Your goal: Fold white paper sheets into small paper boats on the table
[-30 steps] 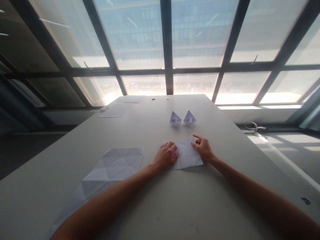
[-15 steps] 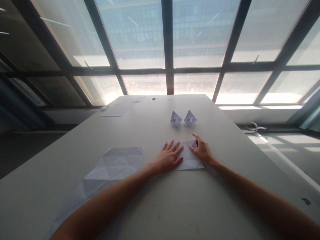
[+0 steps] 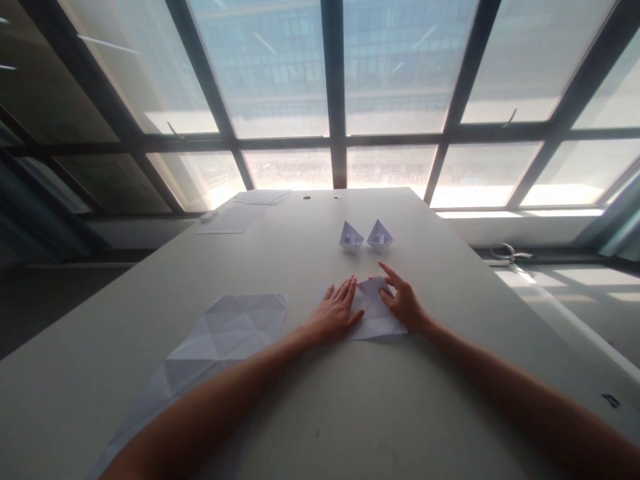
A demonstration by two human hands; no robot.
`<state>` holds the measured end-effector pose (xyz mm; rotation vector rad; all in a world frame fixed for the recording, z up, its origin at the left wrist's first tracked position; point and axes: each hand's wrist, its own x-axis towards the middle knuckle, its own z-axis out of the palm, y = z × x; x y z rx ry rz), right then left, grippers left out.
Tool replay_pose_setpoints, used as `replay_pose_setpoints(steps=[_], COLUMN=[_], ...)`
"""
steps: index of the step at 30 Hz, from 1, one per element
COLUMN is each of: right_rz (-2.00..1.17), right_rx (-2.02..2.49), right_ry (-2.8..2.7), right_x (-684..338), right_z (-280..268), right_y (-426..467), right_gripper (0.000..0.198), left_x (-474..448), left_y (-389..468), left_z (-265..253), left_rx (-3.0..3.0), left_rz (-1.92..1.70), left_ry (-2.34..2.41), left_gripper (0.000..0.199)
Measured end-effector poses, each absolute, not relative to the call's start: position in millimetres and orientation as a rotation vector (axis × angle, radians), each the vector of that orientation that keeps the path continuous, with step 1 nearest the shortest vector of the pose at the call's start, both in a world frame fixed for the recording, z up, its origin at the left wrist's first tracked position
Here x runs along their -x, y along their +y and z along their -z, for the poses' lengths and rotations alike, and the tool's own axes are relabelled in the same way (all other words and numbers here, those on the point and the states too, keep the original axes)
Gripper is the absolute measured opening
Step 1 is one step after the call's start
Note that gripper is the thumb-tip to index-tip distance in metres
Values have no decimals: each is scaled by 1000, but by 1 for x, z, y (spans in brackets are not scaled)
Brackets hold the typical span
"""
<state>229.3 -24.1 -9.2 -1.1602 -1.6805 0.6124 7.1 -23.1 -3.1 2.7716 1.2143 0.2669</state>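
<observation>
White paper (image 3: 374, 313) with faint creases

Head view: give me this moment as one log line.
left hand: on small white sheet | right hand: at its far-right corner, index extended | beyond: two paper boats | left: larger creased sheet

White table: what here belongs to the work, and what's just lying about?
In use:
folded paper
left hand, resting on it
right hand, at its far right corner

Apparently just lying about:
two paper boats, beyond the hands
creased sheet, left
flat sheets, far left
</observation>
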Motion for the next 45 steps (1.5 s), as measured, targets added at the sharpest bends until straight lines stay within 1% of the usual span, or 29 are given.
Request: replay_pose_setpoints(steps=[3, 6, 8, 11, 15, 17, 20, 22, 24, 27, 34, 38, 42, 45], right_rz=[-650, -719, -768, -785, -628, -509, -342, -286, -267, -255, -220, -224, -239, -234], right_rx=[1090, 986, 952, 925, 926, 1017, 1210, 1328, 1441, 1573, 1602, 1539, 1539, 1580], right_ry=[-1815, -2056, -2185, -2241, -2271, -2293, -2269, -2262, -2256, -2194, -2083, -2121, -2217, -2224], right_x=[-227, -225, -225, -224, -224, -224, -226, -227, -228, -228, -232, -231, -230, -229], right_z=[5, -4, -10, -13, 0, 7, 15, 17, 19, 21, 24, 22, 20, 20], right_y=[-30, -37, -39, -38, -33, -30, -26, -25, -25, -23, -18, -22, -25, -24], right_gripper=[47, 34, 31, 32, 27, 31, 52, 62, 61, 53, 45, 46, 53, 51], left_x=[-7, -8, -8, -8, -9, -9, -8, -8, -7, -7, -6, -6, -7, -6], left_y=[-22, -21, -20, -20, -20, -20, -21, -21, -21, -21, -22, -22, -21, -21], left_z=[4, 5, 6, 6, 4, 4, 3, 2, 1, -1, -3, -2, 0, -1], left_rx=[-2756, -2754, -2744, -2729, -2728, -2730, -2742, -2751, -2761, -2773, -2785, -2791, -2792, -2792], left_rz=[-287, -256, -247, -253, -264, -271, -279, -268, -241, -212, -190, -191, -199, -194], left_ry=[1227, 1219, 1224, 1230, 1226, 1226, 1217, 1203, 1178, 1144, 1126, 1122, 1127, 1114], left_gripper=[63, 60, 58, 56, 55, 57, 63, 65, 63, 57, 53, 55, 57, 57])
